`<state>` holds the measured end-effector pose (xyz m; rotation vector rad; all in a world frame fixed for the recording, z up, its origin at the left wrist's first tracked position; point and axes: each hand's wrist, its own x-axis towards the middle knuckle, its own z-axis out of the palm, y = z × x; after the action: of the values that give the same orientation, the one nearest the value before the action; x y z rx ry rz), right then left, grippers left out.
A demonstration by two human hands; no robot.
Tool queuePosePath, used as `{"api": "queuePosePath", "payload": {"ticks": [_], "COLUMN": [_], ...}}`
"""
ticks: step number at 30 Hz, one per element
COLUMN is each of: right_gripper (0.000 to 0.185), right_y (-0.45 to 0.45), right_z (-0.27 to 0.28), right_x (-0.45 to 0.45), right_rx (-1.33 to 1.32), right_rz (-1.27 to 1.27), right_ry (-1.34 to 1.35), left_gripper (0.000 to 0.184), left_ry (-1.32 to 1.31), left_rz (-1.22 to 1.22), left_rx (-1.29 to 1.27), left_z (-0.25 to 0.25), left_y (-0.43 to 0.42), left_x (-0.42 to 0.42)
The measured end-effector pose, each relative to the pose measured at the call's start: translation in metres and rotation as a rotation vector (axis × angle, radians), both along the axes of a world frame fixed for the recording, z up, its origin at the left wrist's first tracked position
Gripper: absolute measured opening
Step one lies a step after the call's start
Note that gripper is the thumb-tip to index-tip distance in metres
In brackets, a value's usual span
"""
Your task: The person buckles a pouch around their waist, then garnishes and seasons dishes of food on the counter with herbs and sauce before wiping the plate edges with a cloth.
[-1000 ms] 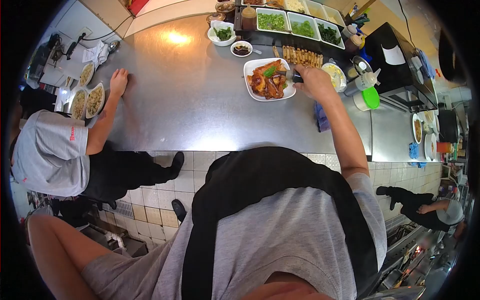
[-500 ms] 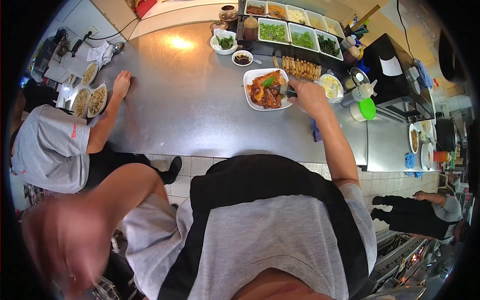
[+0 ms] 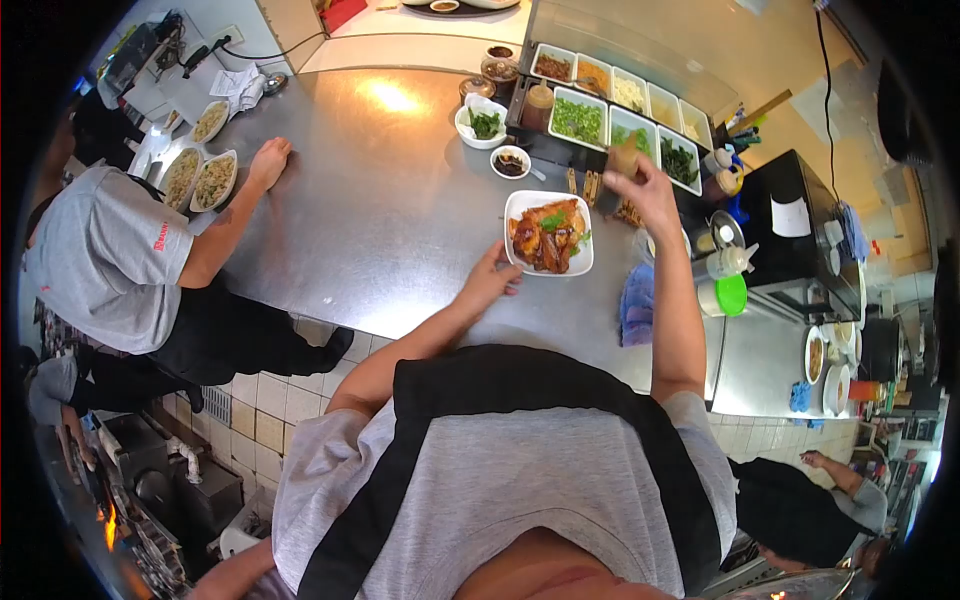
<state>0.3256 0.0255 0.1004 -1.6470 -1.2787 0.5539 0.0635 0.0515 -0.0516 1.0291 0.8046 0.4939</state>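
Left hand: the bare left hand (image 3: pixel 488 279) is reaching in from below at the centre of the frame, fingers apart and curving beside the dish's lower-left corner; whether they are touching it is hard to tell
Right hand: the bare right hand (image 3: pixel 646 190) is hovering right of centre, forearm rising almost upright, thumb and fingers bending in front of the trays; blur is hiding whether they are closing on anything
Change: the left hand, a blur at lower left half a second ago, is now resting near the dish; the right hand, then gripping a black-handled tool at the dish's right edge, is now reaching above and right of it
Dish: the square white dish (image 3: pixel 514 262) is sitting just right of centre on the steel counter (image 3: pixel 370 210), holding glazed brown meat (image 3: pixel 549 246) with green leaves
Trays: the white rectangular trays (image 3: pixel 577 118) are standing in two rows at upper right, the front ones holding chopped and leafy greens, the back ones reddish-brown, orange and white bits
Bowls: the round white bowl (image 3: pixel 483 122) is holding dark green leaves, the small white bowl (image 3: pixel 510 162) below it dark sauce
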Motion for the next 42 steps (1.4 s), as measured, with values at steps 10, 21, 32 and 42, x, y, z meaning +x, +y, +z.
{"api": "queuePosePath", "payload": {"ticks": [10,21,32,42], "right_gripper": [0.044,0.041,0.011,0.024], "right_y": [0.209,0.267,-0.044,-0.083], "right_z": [-0.067,-0.134,-0.082,-0.094], "right_x": [0.057,0.099,-0.041,-0.094], "right_rx": [0.443,0.041,-0.162,0.006], "right_rz": [-0.253,-0.008,0.02,-0.266], "right_ry": [-0.015,-0.231,-0.236,-0.511], "left_gripper": [0.043,0.034,0.035,0.035], "left_ry": [-0.069,-0.033,0.027,-0.005], "left_rz": [0.088,0.158,0.103,0.034], "left_rx": [-0.006,0.004,0.053,0.065], "left_z": [-0.02,0.0,0.0,0.001], "left_y": [0.025,0.023,0.021,0.025], "left_x": [-0.01,-0.029,-0.038,-0.043]}}
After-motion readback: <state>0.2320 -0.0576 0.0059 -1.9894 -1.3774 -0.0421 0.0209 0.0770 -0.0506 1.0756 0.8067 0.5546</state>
